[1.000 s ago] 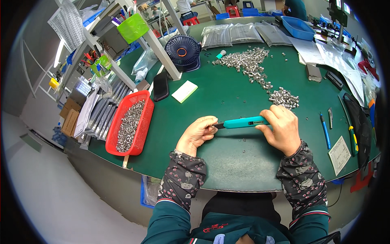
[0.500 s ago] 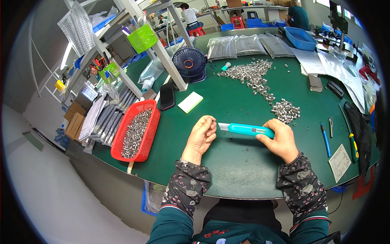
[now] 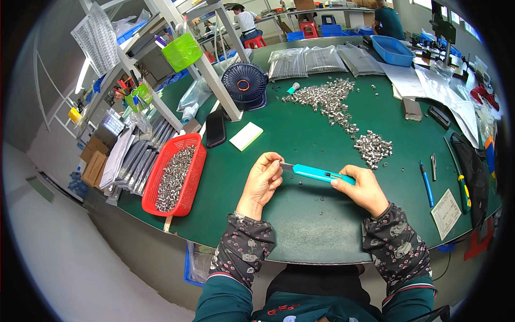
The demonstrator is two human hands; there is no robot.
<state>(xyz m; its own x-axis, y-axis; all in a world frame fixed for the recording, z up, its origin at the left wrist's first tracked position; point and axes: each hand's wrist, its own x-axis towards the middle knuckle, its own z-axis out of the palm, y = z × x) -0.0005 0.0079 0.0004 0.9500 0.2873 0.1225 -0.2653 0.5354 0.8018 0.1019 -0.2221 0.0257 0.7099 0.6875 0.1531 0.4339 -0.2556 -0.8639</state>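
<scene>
My right hand (image 3: 365, 189) is wrapped round the handle of a teal utility knife (image 3: 316, 173), whose blade points left. My left hand (image 3: 259, 185) is closed in a pinch, thumb against forefinger, on a small metal piece mostly hidden by the fingertips. The blade tip reaches this piece, right at the left fingertips. Beyond the hands lies a small heap of short metal sleeves (image 3: 373, 148), with a larger spread of the same sleeves (image 3: 324, 97) behind it. A red plastic basket (image 3: 191, 188) on the left holds many more small metal parts.
A black phone (image 3: 216, 129), a pale notepad (image 3: 246, 136) and a dark fan (image 3: 244, 86) stand at the left by a shelf post. Bagged rods (image 3: 325, 60) and a blue tray (image 3: 392, 50) lie at the back. Right: a blue pen (image 3: 426, 184), a paper slip (image 3: 446, 214).
The knife has turned so its blade slopes up toward my left fingertips, and the blade tip has come up to the piece there. My left hand keeps its pinch. The whole view has shifted slightly.
</scene>
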